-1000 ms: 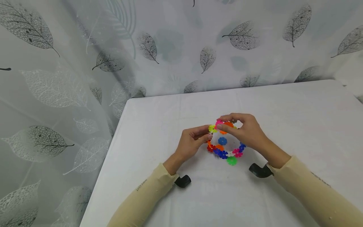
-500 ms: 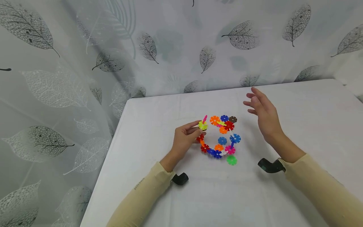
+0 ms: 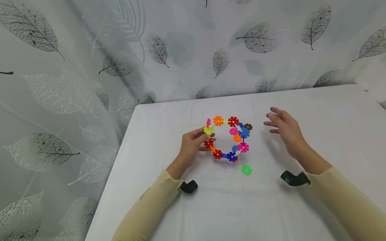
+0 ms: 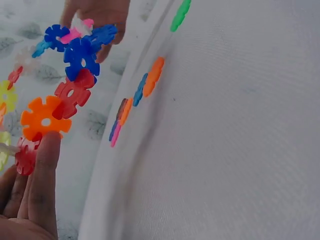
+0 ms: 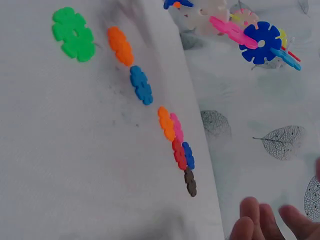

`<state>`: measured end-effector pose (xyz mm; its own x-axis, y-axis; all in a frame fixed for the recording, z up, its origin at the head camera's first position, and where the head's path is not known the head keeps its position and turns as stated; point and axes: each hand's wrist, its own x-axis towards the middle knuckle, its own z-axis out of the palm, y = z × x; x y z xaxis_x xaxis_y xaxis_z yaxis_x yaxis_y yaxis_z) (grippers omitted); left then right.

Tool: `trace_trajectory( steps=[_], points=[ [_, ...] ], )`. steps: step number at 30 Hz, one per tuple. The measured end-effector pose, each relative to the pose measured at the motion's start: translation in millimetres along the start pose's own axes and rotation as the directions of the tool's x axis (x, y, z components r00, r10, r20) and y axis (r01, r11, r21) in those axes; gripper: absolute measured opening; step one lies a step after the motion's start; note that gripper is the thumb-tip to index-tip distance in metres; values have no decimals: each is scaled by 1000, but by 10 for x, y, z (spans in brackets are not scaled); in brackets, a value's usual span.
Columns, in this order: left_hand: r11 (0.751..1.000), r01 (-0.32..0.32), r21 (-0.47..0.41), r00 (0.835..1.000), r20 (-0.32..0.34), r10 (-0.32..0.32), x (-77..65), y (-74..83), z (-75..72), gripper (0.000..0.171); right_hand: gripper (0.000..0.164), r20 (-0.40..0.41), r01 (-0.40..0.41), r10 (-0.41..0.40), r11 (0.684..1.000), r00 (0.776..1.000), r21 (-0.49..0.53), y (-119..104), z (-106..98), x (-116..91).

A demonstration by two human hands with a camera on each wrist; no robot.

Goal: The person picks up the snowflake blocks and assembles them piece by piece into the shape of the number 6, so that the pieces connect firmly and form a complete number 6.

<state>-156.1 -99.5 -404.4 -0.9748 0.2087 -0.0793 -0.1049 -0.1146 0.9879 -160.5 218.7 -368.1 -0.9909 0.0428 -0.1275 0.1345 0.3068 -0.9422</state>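
My left hand (image 3: pixel 190 147) pinches the left side of a ring of linked plastic snowflake discs (image 3: pixel 217 154), between thumb and fingers near its yellow and red discs. Red, orange, blue, pink, white and yellow discs make up the loop, and a pink one sticks up at its upper left. The left wrist view has the ring (image 4: pixel 35 114) raised above the tabletop. Off to the right, my right hand (image 3: pixel 286 134) hovers with loosely bent fingers and holds nothing. Its fingertips (image 5: pixel 250 207) show at the bottom of the right wrist view, apart from the ring.
Loose discs lie flat on the white-covered table (image 3: pixel 144 150): a green one (image 3: pixel 246 170) in front, a brown one (image 3: pixel 248 127) behind, and several others under or beside the ring. A leaf-print curtain (image 3: pixel 181 50) hangs behind and to the left.
My right hand has let go of the ring and drawn away to the right. My left hand has lifted the ring and carried it left, uncovering loose discs on the table.
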Motion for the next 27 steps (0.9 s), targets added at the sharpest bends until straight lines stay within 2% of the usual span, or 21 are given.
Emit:
trace_trajectory(
  steps=[2, 4, 6, 8, 10, 12, 14, 16, 18, 22, 27],
  points=[
    [1000, 13, -16, 1000, -2, -13, 10, -6, -15, 35, 69, 70, -23, 30, 996, 997, -88, 63, 3, -13],
    [999, 24, -25, 1000, -6, -24, 18, -11, -24, 35, 64, 147, -14, 40, 984, 988, -177, 127, 4, -33],
    [999, 30, -29, 999, -10, -30, 23, -12, -31, 34, 55, 221, 38, 22, 964, 975, -263, 186, 4, -62],
    [999, 35, -26, 999, -18, -36, 27, -13, -37, 34, 44, 307, 115, -12, 941, 951, -318, 227, 13, -100],
    [999, 42, -24, 999, -27, -42, 30, -12, -38, 34, 35, 408, 205, -53, 919, 911, -337, 251, 40, -136],
    [998, 51, -23, 998, -33, -52, 32, -12, -40, 35, 30, 507, 269, -69, 904, 859, -332, 249, 81, -177],
    [998, 58, -24, 998, -31, -59, 34, -4, -35, 36, 29, 580, 307, -64, 892, 812, -332, 237, 127, -216],
    [998, 63, -26, 998, -27, -64, 39, -6, -32, 38, 32, 619, 320, -44, 883, 784, -344, 222, 173, -254],
    [997, 66, -28, 998, -22, -66, 40, -9, -29, 40, 37, 624, 331, -26, 865, 781, -378, 211, 214, -288],
    [998, 60, -31, 998, -17, -61, 37, -12, -21, 43, 38, 613, 357, -39, 841, 789, -406, 210, 277, -338],
    [999, 50, -22, 999, -5, -50, 35, -11, -6, 45, 32, 625, 378, -56, 837, 779, -395, 205, 327, -376]
  ],
)
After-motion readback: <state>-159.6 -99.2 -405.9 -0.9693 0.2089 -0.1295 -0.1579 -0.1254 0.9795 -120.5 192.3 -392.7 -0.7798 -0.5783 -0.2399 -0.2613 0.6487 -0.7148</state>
